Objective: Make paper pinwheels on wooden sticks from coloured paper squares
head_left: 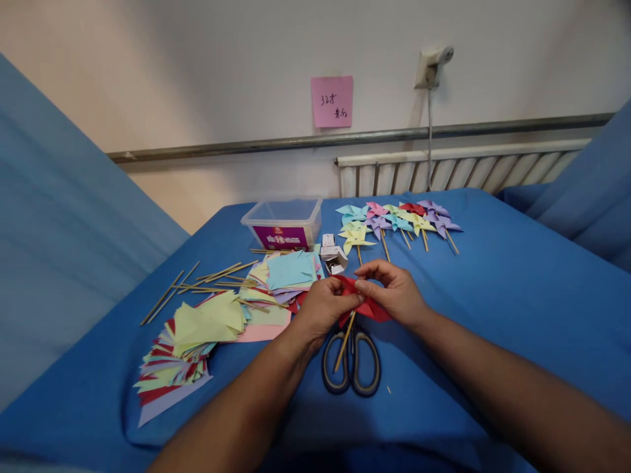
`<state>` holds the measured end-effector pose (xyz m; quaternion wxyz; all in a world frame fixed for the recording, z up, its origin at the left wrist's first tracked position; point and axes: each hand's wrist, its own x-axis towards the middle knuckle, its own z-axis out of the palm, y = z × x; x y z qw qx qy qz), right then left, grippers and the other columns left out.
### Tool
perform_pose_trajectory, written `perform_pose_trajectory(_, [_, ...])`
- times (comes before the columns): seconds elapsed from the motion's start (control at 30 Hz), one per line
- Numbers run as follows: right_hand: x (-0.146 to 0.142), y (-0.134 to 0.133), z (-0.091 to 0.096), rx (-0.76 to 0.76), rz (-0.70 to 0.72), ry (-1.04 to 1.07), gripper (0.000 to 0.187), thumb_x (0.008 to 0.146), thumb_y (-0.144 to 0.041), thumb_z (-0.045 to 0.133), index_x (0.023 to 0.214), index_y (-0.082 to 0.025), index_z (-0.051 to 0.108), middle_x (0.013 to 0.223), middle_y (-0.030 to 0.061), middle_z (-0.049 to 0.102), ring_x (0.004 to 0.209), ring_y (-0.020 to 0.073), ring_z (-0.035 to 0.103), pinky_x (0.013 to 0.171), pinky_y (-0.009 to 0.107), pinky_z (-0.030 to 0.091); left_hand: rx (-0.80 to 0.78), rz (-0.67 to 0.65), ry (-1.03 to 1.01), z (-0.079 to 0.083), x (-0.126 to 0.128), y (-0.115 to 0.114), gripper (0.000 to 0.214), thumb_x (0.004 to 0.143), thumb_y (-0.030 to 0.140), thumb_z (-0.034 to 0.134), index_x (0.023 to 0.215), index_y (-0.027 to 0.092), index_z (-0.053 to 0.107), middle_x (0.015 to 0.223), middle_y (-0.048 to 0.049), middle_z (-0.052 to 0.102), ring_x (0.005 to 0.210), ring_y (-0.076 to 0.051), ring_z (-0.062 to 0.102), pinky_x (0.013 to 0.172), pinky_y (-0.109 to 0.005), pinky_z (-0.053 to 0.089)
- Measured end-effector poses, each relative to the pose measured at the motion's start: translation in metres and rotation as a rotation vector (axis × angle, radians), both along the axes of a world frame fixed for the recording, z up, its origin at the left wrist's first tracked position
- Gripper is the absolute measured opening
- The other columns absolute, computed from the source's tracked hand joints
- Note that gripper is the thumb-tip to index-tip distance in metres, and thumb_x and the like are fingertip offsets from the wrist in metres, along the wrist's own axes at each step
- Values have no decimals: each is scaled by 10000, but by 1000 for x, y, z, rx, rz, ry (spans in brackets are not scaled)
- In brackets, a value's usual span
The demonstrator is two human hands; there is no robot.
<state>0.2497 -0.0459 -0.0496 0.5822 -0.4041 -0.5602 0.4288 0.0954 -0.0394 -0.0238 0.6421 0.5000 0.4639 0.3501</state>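
Now red pinwheel (pixel 362 303) between both fingers (pixel 355 297).

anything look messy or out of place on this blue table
Nothing looks damaged or spilled. The thin wooden sticks lie scattered at loose angles, and the stack of coloured paper pieces has fanned out unevenly. The scissors lie flat under the left hand and right hand, which hold a red paper pinwheel.

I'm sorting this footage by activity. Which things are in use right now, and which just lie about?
In use: left hand, right hand, red paper pinwheel, its wooden stick.

Lying about: scissors, paper squares, loose sticks, finished pinwheels, plastic box.
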Motion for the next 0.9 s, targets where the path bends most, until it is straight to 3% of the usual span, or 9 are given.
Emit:
perform_pose_trajectory(0.4, [0,1,3,-159,157,217,287,646,-369,836,774,-189,653,689,-29,644,632,105,581,612,249,484,0,-10,32,0,-1,-2,380,513,311,873,770,112,676,683,-26,652,603,-130,582,588,-253,429])
perform_pose_trajectory(0.63, [4,1,10,-245,240,193,307,645,-393,835,800,-183,672,750,-8,681,669,111,610,628,250,499,37,-37,86,3,-1,-3,340,541,335,857,703,125,643,627,9,599,556,-99,518,539,-227,368])
perform_pose_trajectory(0.9, [14,5,6,-337,426,142,311,649,-324,852,811,-156,647,614,-55,595,536,70,528,529,205,419,-39,-135,90,-3,-1,-4,298,582,287,827,764,125,656,660,-9,625,562,-109,549,555,-238,393])
